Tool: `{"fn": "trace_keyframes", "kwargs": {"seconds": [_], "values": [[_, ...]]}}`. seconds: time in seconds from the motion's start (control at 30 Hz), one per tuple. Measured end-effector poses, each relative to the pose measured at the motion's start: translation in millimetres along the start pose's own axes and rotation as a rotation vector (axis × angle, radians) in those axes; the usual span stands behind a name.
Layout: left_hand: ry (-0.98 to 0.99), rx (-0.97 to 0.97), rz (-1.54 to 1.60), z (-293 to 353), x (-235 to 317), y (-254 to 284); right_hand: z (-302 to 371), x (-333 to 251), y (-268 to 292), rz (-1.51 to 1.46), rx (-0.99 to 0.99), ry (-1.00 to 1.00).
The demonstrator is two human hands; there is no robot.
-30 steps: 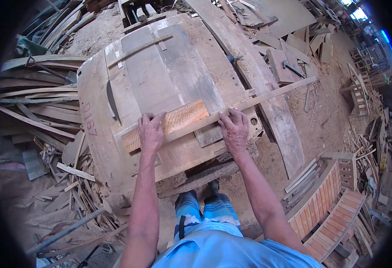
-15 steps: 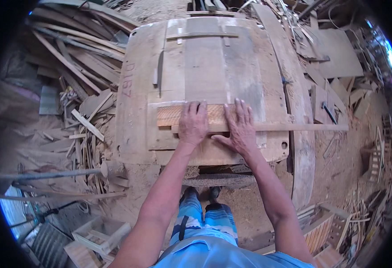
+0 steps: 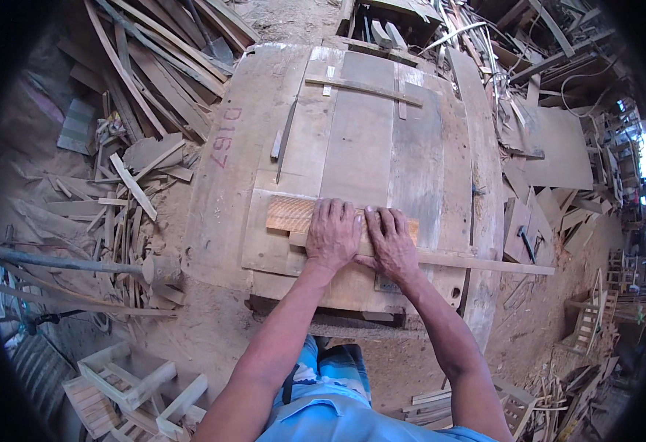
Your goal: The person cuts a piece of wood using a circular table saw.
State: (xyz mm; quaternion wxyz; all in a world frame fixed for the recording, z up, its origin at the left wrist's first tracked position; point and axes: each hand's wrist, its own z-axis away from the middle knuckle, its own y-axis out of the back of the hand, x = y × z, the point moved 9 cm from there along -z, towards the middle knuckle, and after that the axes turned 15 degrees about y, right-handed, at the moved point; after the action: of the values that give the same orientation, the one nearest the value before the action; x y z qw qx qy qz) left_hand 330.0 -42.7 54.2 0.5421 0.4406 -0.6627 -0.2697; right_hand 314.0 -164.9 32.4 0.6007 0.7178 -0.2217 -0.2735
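Observation:
Side by side, my left hand [image 3: 334, 234] and my right hand [image 3: 391, 243] bear down on a short orange-grained wooden board [image 3: 288, 212]. Their fingers lie close together over its top, bent at the far side. Along the board's near side runs a long, narrow wooden strip [image 3: 489, 264], partly beneath my palms, its right end reaching past the worktable. My right thumb is tucked toward the left hand, by the strip. Both pieces lie on a flat panel on the wooden worktable [image 3: 212, 214]. Beyond the board's left part stands a thin dark piece [image 3: 286, 141], perhaps a blade.
A thin batten [image 3: 363, 90] crosses the table's far part. Scrap wood is heaped at the left [image 3: 135, 184] and far right. A hammer [image 3: 527, 244] lies among boards on the right. Wooden frames [image 3: 128, 379] stand on the floor at lower left.
My view has turned and shifted, so the table appears tilted and lower. My right hand has come closer to my left, with its thumb drawn in. The board and strip stay under both hands.

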Motion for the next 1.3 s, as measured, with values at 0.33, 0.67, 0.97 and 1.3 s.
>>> {"fn": "trace_keyframes", "kwargs": {"seconds": [0.33,0.67,0.97,1.3], "values": [[0.019,0.024,0.028,-40,-2,-10,-29,30,2,0.007,0.0,0.04],[0.03,0.051,0.045,-58,-9,-15,-47,42,-1,0.014,0.009,0.084],[0.013,0.058,0.041,-72,-10,-18,-57,52,0,0.019,-0.004,0.078],[0.007,0.015,0.043,-85,-11,-28,-66,64,-1,0.004,0.009,0.056]]}}
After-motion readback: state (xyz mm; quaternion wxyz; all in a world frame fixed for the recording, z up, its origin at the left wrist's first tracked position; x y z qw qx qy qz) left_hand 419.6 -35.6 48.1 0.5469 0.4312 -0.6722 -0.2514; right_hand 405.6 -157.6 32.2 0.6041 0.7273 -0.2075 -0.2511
